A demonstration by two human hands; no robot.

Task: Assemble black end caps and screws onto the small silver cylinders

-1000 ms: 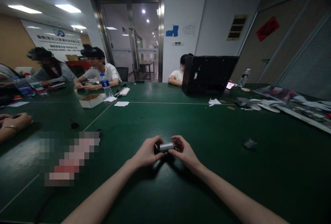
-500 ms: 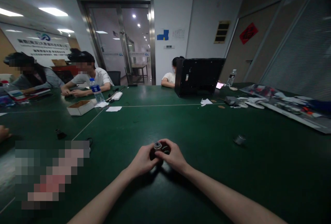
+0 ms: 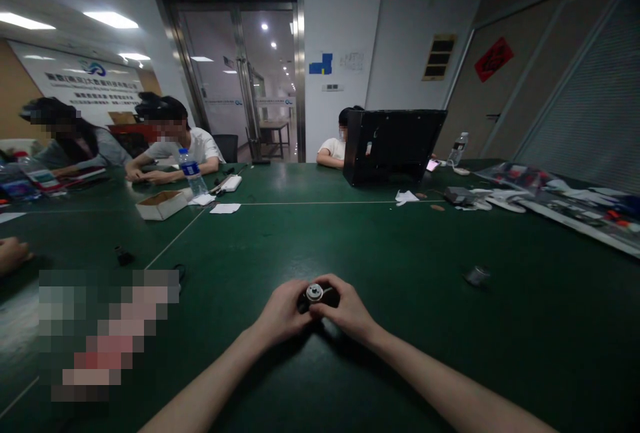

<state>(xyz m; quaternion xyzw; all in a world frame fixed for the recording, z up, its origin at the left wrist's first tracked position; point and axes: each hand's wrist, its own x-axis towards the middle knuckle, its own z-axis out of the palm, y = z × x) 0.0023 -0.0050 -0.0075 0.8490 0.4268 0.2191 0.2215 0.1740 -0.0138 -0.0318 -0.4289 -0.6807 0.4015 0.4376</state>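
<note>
On the green tabletop (image 3: 260, 240), mid-left, stands an open white rectangular box (image 3: 173, 209); lower-centre, both hands (image 3: 283, 308) (image 3: 349, 306) grip a silver metal cylinder (image 3: 315, 294).

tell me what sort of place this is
Probably an office meeting room or shared workroom: there's a broad, flat green table, a metal-framed glass double door and a white rectangular wall sign with dark lettering and a blue logo.
</note>
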